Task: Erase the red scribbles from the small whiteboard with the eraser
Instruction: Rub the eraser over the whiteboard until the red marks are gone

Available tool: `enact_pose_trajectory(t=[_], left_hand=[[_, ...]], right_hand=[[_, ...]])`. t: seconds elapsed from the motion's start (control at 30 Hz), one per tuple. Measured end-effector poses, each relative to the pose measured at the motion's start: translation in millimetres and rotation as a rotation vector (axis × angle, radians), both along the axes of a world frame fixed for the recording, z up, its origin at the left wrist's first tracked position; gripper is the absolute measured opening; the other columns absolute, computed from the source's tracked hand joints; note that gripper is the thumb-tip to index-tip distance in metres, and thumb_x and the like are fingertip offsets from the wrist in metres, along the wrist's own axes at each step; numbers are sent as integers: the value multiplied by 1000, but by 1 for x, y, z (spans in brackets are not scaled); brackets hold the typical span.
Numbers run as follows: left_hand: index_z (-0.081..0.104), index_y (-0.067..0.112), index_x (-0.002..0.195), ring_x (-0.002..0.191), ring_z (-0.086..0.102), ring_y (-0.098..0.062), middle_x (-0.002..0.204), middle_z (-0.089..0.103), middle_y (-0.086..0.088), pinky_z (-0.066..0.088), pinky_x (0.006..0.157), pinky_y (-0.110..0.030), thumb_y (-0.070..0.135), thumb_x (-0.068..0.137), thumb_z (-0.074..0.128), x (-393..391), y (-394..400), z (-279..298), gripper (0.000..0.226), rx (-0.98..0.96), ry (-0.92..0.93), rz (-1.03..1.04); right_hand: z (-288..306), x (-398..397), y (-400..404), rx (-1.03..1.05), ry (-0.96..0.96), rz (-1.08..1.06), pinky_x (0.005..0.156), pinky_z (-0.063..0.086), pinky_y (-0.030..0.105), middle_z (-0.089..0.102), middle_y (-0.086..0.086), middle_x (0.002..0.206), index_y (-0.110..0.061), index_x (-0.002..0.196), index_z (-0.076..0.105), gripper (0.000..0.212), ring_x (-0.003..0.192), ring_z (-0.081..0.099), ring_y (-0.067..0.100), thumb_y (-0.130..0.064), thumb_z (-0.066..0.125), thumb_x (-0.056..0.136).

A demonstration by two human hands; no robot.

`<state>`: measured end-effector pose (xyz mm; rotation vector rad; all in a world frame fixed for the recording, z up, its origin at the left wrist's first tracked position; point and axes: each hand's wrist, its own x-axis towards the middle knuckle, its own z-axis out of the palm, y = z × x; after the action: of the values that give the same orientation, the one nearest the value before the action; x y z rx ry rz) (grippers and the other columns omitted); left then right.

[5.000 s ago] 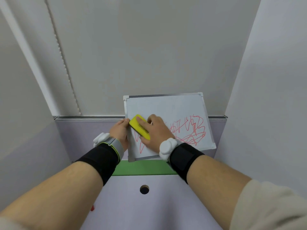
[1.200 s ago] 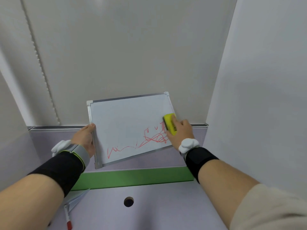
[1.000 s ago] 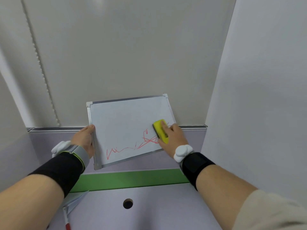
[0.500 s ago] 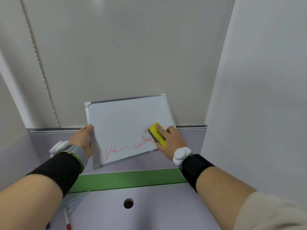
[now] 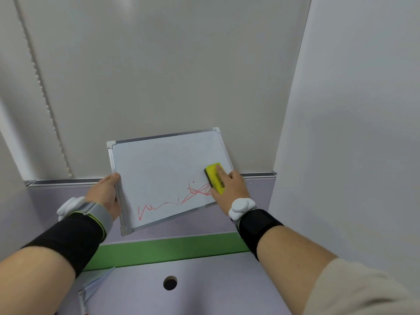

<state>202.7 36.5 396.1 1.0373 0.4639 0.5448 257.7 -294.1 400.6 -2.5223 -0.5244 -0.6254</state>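
The left hand [image 5: 105, 193] grips the left edge of the whiteboard [image 5: 163, 169], tilted against the far wall. The right hand [image 5: 229, 187] presses the yellow eraser [image 5: 215, 177] near its right edge, fingers seemingly curled around it, touching the red scribbles [image 5: 181, 200].

Left hand [image 5: 105, 193] gripping, right hand [image 5: 229, 187] flat, fingers pressing down.

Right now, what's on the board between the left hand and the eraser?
Head view: bare white whiteboard up top, red scribbles along the lower part, running from near the left hand to the eraser.
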Motion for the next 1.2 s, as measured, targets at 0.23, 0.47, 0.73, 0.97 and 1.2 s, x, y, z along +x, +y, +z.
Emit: enact_pose_trajectory(t=[0.23,0.47,0.73,0.97,1.2], left_hand=[[69,12,121,97,72,-25,115,74,-8,55,96,-46,22,91,67,3,-8,3,31,3,-6,34],[67,12,122,99,73,-26,113,74,-7,54,98,-48,21,92,65,3,-4,5,31,-14,-26,18],[65,10,128,102,70,-26,121,72,-9,53,101,-47,20,94,64,7,-18,5,36,0,-27,19],[64,10,129,108,70,-29,124,71,-10,51,103,-49,22,94,63,-2,-6,8,37,15,-15,16],[68,11,123,106,69,-27,121,71,-9,51,104,-46,20,92,66,-3,-15,14,32,15,13,69]], right_hand=[[-9,-25,42,-118,-60,270,94,43,40,41,8,108,-29,150,27,71,98,41,26,-43,60,88],[12,0,3,-48,-6,20,96,41,39,42,9,111,-31,152,20,73,102,42,29,-41,58,89],[-7,-32,51,-175,-100,323,86,45,41,42,9,106,-30,149,28,71,95,41,27,-39,62,86],[11,3,-4,30,27,-38,98,41,37,42,11,111,-32,151,22,72,105,42,31,-41,59,89],[-17,-31,50,-115,-47,291,90,44,38,41,8,107,-32,148,30,72,99,41,27,-39,63,85]])
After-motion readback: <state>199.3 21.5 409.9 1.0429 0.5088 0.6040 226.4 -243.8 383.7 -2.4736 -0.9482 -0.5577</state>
